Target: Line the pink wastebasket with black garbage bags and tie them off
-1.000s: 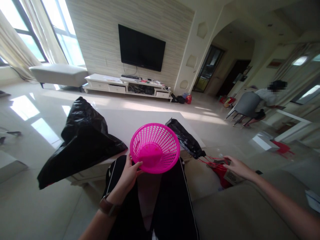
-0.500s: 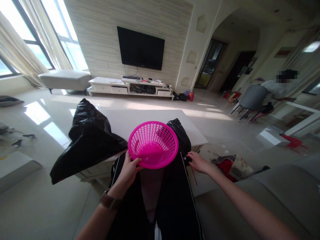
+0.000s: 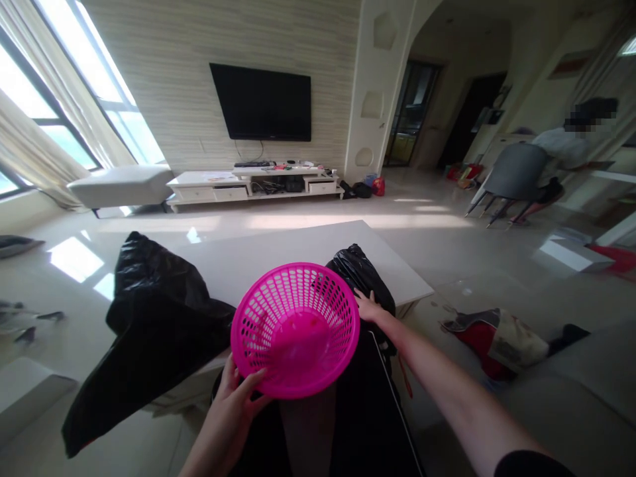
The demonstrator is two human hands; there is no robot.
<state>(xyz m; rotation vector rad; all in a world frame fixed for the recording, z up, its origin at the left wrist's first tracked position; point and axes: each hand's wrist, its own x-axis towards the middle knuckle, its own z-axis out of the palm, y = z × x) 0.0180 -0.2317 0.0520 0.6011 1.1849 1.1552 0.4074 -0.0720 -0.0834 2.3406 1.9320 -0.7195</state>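
Note:
A bright pink plastic basket (image 3: 303, 371) with a perforated wall is tilted toward me above my lap. My left hand (image 3: 236, 401) is closed on its near left rim, thumb over the edge. Small reddish marks show on the basket's bottom, too faint to name. My right hand (image 3: 368, 307) lies against a black plastic bag (image 3: 365, 271) at the basket's right. Its visible fingers are apart, and the basket rim hides part of them. Another, larger black plastic bag (image 3: 154, 311) stands at the left, draped over the table edge.
Both bags are on a white low table (image 3: 278, 242). A cloth bag (image 3: 511, 341) lies on the floor beside the grey sofa (image 3: 561, 397). Farther off are a TV stand (image 3: 203, 192), a grey bench (image 3: 124, 185) and a person (image 3: 566, 146) sitting on a grey chair (image 3: 517, 169).
The basket and my left hand have come lower and nearer in view. My right hand has moved left and forward, from the black bag's near end onto its side by the basket.

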